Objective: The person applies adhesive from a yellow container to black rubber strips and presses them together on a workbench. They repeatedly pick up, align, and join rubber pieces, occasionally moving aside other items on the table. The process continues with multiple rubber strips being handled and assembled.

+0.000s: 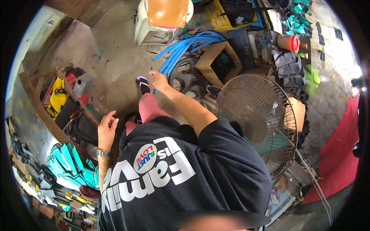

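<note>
The left hand (106,130), fingers loosely parted, and the right hand (159,82), fingers half open, hold nothing visible. Long, bright-blue strips (179,50) curve across the floor (115,50) near the right hand; past a carton (208,61), dark inside, a yellow crate (214,17) holds black material (238,9).

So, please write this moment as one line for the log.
left hand: empty, near wooden rack; right hand: seems empty, near blue strips; fan: at right

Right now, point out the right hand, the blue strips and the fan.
Right hand (159,82), head view: middle of the hand.
Blue strips (183,46), head view: bundle's middle.
Fan (255,117), head view: wire grille.
</note>
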Demonstrator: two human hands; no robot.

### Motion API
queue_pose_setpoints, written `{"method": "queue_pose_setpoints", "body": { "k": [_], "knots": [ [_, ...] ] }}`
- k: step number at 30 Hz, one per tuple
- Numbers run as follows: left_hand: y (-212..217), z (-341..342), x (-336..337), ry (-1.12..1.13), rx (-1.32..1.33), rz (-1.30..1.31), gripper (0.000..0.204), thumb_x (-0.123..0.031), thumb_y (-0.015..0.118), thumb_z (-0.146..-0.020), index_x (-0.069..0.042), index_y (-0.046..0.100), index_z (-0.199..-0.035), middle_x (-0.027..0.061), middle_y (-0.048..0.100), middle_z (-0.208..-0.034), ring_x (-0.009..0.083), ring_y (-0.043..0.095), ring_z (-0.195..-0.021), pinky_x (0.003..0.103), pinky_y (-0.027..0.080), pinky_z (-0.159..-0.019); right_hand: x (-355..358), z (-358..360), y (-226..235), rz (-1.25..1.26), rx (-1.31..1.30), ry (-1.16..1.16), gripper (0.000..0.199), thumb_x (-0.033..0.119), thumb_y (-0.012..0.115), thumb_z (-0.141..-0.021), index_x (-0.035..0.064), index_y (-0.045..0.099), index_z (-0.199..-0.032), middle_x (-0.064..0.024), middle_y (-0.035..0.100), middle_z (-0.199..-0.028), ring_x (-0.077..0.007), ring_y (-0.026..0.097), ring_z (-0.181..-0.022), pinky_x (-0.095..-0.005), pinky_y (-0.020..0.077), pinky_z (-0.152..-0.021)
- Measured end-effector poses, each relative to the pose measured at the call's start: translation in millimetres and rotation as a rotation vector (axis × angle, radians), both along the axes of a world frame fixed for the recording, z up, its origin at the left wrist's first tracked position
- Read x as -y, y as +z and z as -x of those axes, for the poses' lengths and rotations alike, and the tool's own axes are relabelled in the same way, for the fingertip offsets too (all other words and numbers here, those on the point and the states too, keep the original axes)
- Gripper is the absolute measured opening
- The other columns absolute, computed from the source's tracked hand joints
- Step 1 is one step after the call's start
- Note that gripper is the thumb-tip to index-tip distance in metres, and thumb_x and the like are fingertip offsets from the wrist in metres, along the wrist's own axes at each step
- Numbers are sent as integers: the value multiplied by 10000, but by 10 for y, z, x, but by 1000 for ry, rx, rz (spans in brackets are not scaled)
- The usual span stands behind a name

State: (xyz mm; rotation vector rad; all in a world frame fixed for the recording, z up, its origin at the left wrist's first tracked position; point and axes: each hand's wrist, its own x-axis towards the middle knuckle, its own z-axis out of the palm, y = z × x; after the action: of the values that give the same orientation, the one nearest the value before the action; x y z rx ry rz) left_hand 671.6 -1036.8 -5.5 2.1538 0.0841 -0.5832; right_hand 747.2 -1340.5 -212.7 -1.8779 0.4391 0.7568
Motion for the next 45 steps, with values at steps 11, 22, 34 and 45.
{"method": "queue_pose_setpoints", "body": {
  "k": [11,22,34,45],
  "knots": [
    [-89,-265,177,-50,57,17,350,-70,715,-892,-81,648,-1236,99,645,-875,218,636,-753,347,525,-690,73,-383,31,-431,55,-778,488,-122,554,-784,97,568,-1220,-142,669,-831,-208,598,-557,-329,482,-464],
    [8,492,-83,-42,215,69,350,-74,712,-889,-83,657,-1235,88,638,-872,185,623,-730,311,529,-668,-356,-589,738,-592,263,-572,460,-38,632,-814,181,614,-1218,-79,719,-869,-158,660,-721,-297,517,-618],
    [194,2282,-626,-55,241,133,368,-66,740,-854,-52,660,-1213,115,660,-880,221,660,-746,332,544,-673,-1609,1397,1708,-582,211,-53,481,-55,568,-756,62,607,-1221,-67,635,-808,-114,577,-676,-249,424,-580],
    [520,3518,-549,268,237,65,346,-87,716,-867,-30,655,-1202,120,646,-881,238,638,-758,349,529,-716,-1095,1819,1286,-26,484,154,216,110,662,-887,83,676,-1101,-103,697,-737,-225,681,-608,-378,534,-568]
  ]
}}
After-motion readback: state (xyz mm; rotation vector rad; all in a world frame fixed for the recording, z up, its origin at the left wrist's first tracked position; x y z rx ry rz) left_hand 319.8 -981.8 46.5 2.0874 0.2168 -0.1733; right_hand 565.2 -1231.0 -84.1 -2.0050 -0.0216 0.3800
